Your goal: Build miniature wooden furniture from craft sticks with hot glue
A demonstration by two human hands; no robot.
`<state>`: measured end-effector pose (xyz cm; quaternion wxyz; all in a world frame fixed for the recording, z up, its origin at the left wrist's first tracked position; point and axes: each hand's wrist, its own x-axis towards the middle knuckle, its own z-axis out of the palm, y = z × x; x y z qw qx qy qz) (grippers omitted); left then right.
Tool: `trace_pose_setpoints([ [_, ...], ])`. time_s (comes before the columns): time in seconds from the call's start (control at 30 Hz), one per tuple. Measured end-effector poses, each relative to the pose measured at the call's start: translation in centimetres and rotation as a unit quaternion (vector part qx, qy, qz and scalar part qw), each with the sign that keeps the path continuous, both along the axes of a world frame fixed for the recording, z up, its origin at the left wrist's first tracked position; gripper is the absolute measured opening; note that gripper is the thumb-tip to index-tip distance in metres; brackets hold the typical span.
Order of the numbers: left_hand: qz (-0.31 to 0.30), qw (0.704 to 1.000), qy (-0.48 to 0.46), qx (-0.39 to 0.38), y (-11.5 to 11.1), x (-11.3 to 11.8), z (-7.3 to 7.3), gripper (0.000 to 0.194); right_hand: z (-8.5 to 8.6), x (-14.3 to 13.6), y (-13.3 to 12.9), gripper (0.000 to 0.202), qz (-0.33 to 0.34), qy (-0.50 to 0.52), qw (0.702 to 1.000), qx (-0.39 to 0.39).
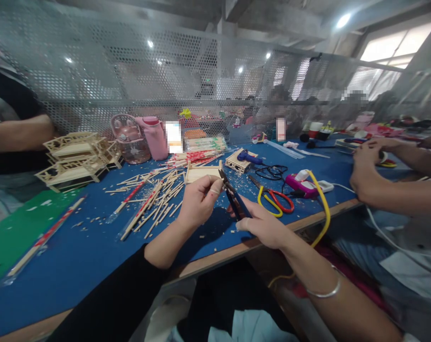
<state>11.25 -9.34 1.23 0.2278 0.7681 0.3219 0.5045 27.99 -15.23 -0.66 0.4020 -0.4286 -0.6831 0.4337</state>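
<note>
My right hand [261, 221] is wrapped round the dark blue handles of a pair of pliers [231, 187], whose jaws point up and to the left. My left hand [201, 199] is pinched closed right beside those jaws; what its fingertips hold is too small to make out. Just behind my left hand, a small wooden stick frame [197, 174] stands on the blue table [187, 244]. Loose wooden sticks [162, 202] lie spread to the left of my hand. Scissors [272, 202] with one yellow and one red handle loop lie right of the pliers.
A blue glue gun [250, 157] rests by another wooden frame [233, 164]. A purple power strip [303, 185] with a yellow cable [325, 213] sits near the front edge. Stacked wooden models [76, 161] and a pink bottle [156, 137] stand left. Another person's arms [389, 180] reach in at right.
</note>
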Motion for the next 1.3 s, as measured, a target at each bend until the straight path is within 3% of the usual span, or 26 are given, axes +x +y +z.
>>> trace_pose_setpoints([
  [0.2,0.014,0.998,0.045,0.035,-0.1,-0.2,0.2,0.028,-1.0,0.0,0.4,0.07,-0.059,-0.06,0.992,0.098],
  [0.47,0.015,0.996,0.061,0.067,0.1,-0.1,-0.1,0.026,-2.5,0.1,1.2,0.065,-0.143,-0.159,0.953,0.214],
  [0.6,-0.002,0.997,0.057,0.045,0.3,0.0,-0.5,0.026,-3.0,0.4,1.4,0.062,-0.179,-0.193,0.937,0.231],
  [0.73,-0.027,0.999,0.035,0.025,0.4,0.1,-0.6,0.025,-2.7,0.3,1.2,0.063,-0.184,-0.179,0.941,0.221],
  [0.83,-0.014,1.0,0.018,0.014,0.4,0.1,-0.5,0.026,-2.1,0.0,1.1,0.061,-0.148,-0.104,0.969,0.17],
  [0.93,-0.015,0.999,-0.023,-0.018,0.7,0.1,-0.5,0.028,-1.6,-0.1,1.0,0.045,-0.085,0.047,0.995,0.011],
  [1.0,-0.018,0.998,-0.054,-0.036,0.8,0.1,-0.5,0.029,-1.3,0.0,1.0,0.038,-0.085,0.142,0.981,-0.097],
  [1.07,-0.019,0.997,-0.068,-0.043,0.8,0.1,-0.5,0.028,-1.1,0.3,1.1,0.044,-0.117,0.17,0.966,-0.155],
  [1.13,-0.021,0.997,-0.066,-0.043,0.9,0.2,-0.7,0.028,-1.0,0.9,1.4,0.061,-0.148,0.111,0.968,-0.172],
  [1.2,-0.022,0.997,-0.062,-0.045,0.9,0.2,-0.8,0.028,-0.8,1.5,1.7,0.082,-0.195,-0.01,0.97,-0.147],
  [1.3,-0.019,0.997,-0.055,-0.048,1.0,0.1,-1.0,0.029,-0.8,2.2,2.5,0.096,-0.275,-0.227,0.932,-0.064],
])
